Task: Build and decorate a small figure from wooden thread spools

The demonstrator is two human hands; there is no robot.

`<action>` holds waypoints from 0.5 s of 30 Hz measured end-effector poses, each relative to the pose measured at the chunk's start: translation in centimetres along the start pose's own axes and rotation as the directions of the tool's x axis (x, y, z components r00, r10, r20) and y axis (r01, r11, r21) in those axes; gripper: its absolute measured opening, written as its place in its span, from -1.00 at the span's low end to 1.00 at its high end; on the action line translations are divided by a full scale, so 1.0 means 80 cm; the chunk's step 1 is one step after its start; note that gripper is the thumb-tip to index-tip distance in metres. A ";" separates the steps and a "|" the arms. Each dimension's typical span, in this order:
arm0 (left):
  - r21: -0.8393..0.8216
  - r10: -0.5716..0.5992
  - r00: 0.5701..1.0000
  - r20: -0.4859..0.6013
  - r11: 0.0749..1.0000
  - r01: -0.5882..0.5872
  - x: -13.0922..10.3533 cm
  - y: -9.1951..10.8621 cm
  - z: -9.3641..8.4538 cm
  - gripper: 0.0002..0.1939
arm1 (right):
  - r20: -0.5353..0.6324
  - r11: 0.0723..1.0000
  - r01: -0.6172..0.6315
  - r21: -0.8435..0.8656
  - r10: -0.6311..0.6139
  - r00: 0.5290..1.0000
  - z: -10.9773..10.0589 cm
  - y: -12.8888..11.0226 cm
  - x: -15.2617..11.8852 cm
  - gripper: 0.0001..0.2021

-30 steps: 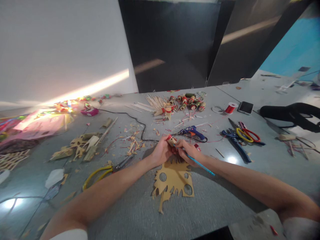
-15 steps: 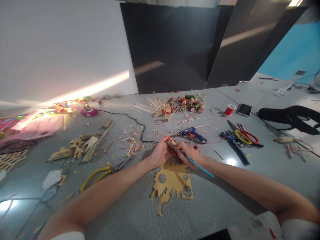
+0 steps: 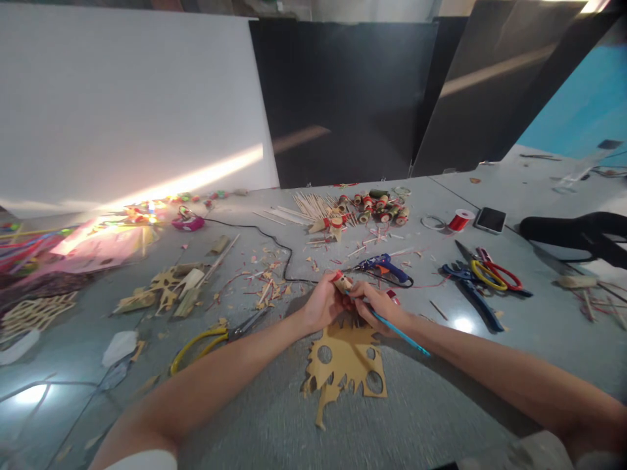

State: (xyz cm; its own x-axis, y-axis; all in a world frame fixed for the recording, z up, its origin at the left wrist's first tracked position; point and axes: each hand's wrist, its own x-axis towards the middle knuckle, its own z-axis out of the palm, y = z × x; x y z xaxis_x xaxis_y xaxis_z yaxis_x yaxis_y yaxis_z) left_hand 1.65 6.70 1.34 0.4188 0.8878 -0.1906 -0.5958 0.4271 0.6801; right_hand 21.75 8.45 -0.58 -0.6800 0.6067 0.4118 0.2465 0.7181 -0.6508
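In my left hand (image 3: 321, 308) is a small bamboo figure (image 3: 343, 282) with a red top and dark marks on its pale side; the fingers wrap around it. My right hand (image 3: 376, 305) closes on a thin blue paintbrush (image 3: 404, 337), its far end slanting down to the right. The brush's tip meets the figure or lies very near it, but fingers partly hide the spot. Just below both hands a sheet of brown cardboard (image 3: 345, 356) lies flat, with round holes and jagged cut edges.
Beyond the hands lies a blue glue gun (image 3: 385, 266). Yellow-handled scissors (image 3: 198, 346) rest by my left forearm; pliers (image 3: 473, 297) and more scissors lie right. Bamboo pieces (image 3: 377, 205), sticks (image 3: 311, 205), a red thread spool (image 3: 460, 220) and a phone (image 3: 490, 220) sit farther back.
The whole view has shifted slightly, so everything appears a little farther right and lower. Both hands keep their hold on the figure and the paintbrush.
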 end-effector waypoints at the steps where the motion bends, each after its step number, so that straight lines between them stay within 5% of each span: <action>1: -0.006 0.001 1.000 0.002 1.000 -0.001 0.000 0.000 0.001 -0.65 | -0.002 1.000 0.002 0.005 -0.002 1.000 0.000 0.001 -0.001 -0.88; 15: -0.009 0.013 1.000 0.018 1.000 -0.013 0.004 -0.004 -0.005 -0.68 | -0.001 1.000 -0.004 0.005 0.004 1.000 -0.003 -0.002 -0.002 -0.85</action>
State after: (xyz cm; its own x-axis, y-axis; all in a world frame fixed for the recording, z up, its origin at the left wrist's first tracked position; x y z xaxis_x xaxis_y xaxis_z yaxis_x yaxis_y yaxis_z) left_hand 1.69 6.94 0.74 0.4233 0.8902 -0.1685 -0.6074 0.4168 0.6762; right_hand 21.95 8.33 -0.42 -0.6784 0.6100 0.4095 0.2459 0.7137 -0.6558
